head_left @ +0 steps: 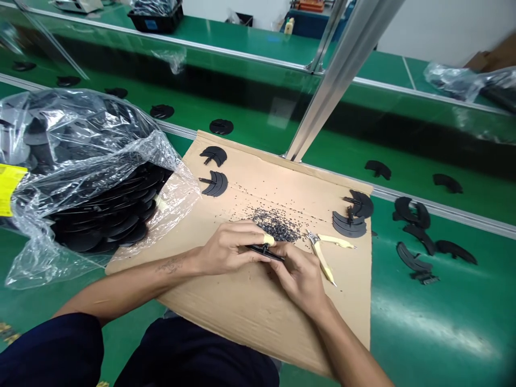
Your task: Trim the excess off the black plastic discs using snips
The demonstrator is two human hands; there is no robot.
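Left hand: your left hand was closed in a narrow pinch on one end of a thin black part, with a yellow finger cover pressed near its top, probably to give that fingertip padding or grip.
Right hand: your right hand pinched the other end, fingers drawn in close, so the part seemed braced from both sides.
Black part: it was held up between your hands, over the cardboard sheet and just on your side of the loose pieces; the fingers hid much of it.
Loose pieces: the tiny black pieces lay in a scattered heap just beyond your fingertips, likely placed there for a short reach.
Pliers: the yellow-handled pliers lay beside the heap, handles spread, near your right hand and within easy reach.
Curved parts: two black fan-shaped parts lay at the cardboard's far left, and others overlapped at its right edge, perhaps to leave the middle for handwork.
Bag: the clear plastic bag sat at your left, its opening toward the cardboard, which left the stacked black discs easy to get at.
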